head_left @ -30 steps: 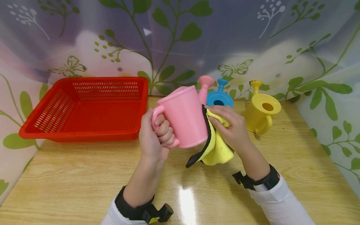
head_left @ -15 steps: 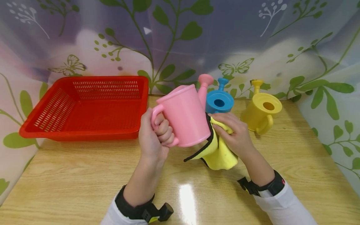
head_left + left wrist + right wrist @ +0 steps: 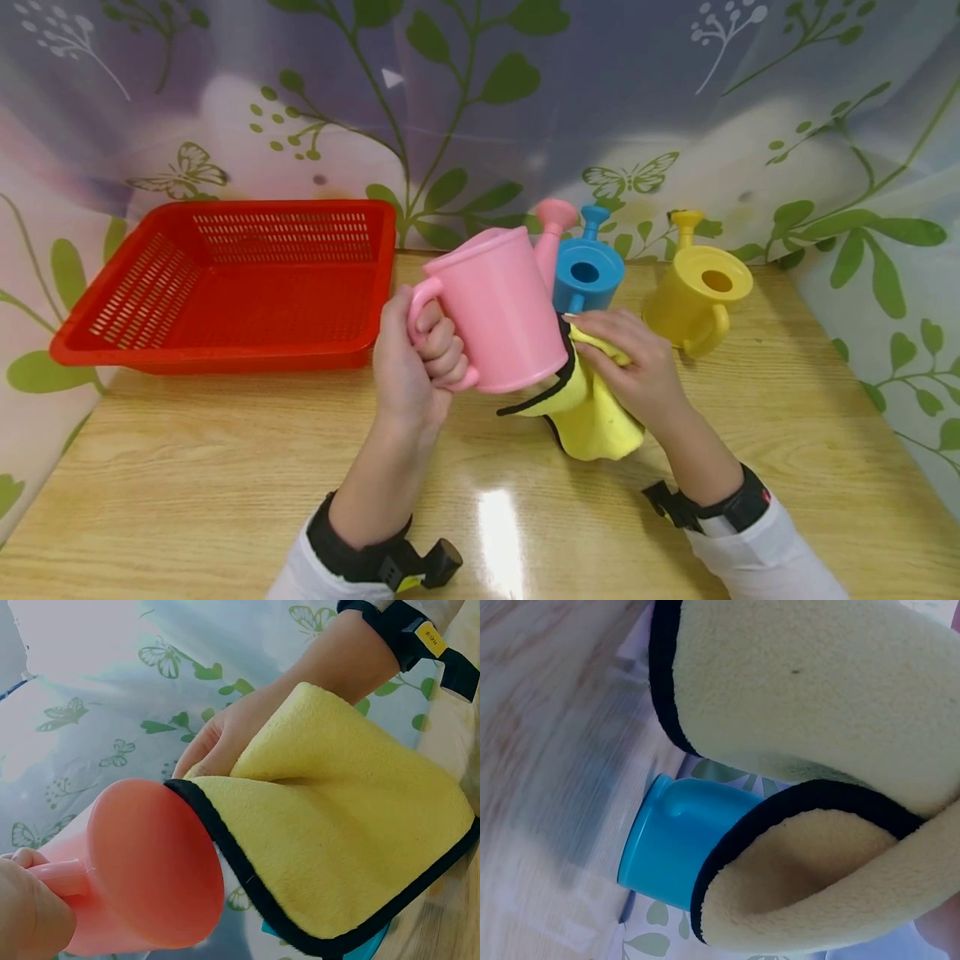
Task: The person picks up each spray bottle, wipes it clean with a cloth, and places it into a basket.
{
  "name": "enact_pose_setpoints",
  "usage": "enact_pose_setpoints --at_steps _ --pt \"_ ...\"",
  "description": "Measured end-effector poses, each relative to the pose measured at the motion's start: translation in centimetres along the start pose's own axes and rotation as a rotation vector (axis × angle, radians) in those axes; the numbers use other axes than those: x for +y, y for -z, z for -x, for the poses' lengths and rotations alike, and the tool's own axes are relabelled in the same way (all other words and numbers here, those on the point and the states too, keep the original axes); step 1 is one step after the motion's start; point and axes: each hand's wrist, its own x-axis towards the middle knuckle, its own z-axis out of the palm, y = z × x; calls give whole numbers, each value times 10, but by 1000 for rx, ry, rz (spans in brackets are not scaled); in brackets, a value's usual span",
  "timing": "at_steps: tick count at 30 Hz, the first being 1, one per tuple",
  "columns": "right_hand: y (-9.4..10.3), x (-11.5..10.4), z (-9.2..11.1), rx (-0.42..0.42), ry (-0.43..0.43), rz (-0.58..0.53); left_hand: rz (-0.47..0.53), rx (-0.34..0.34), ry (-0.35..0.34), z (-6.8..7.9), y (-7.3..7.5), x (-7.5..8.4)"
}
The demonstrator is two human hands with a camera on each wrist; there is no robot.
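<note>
My left hand [image 3: 420, 358] grips the handle of a pink watering can [image 3: 498, 312], which is held tilted above the table with its spout pointing up and right. In the left wrist view the flat base of the pink can [image 3: 161, 862] faces the camera. My right hand [image 3: 637, 362] pinches a yellow cloth [image 3: 600, 421] with black edging at the can's lower right side. The cloth hangs down below the fingers, and in the right wrist view its folds [image 3: 802, 690] fill much of the picture and hide most of that hand.
A red plastic basket [image 3: 225, 360] stands on the wooden table [image 3: 225, 483] at the left. Behind the cloth is a blue watering can [image 3: 588, 271], with a yellow watering can [image 3: 686, 304] to its right. A patterned curtain [image 3: 600, 92] hangs at the back.
My right hand has moved right and down along the pink can's side with the cloth, uncovering more of the blue can. The pink can has shifted slightly right in the left hand.
</note>
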Motion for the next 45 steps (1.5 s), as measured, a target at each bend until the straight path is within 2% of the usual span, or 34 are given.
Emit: enact_pose_setpoints --at_steps 14,22,35,45 --pt "-4 0 -16 58 -56 96 -7 -53 33 1 -1 -2" --pt "-7 0 -25 114 -45 153 -7 -68 42 1 -2 -5" --pt "-8 6 -36 139 -83 251 -22 -116 24 2 -2 -9" --pt "-1 14 -42 105 -143 328 -19 -127 30 2 -1 -9"
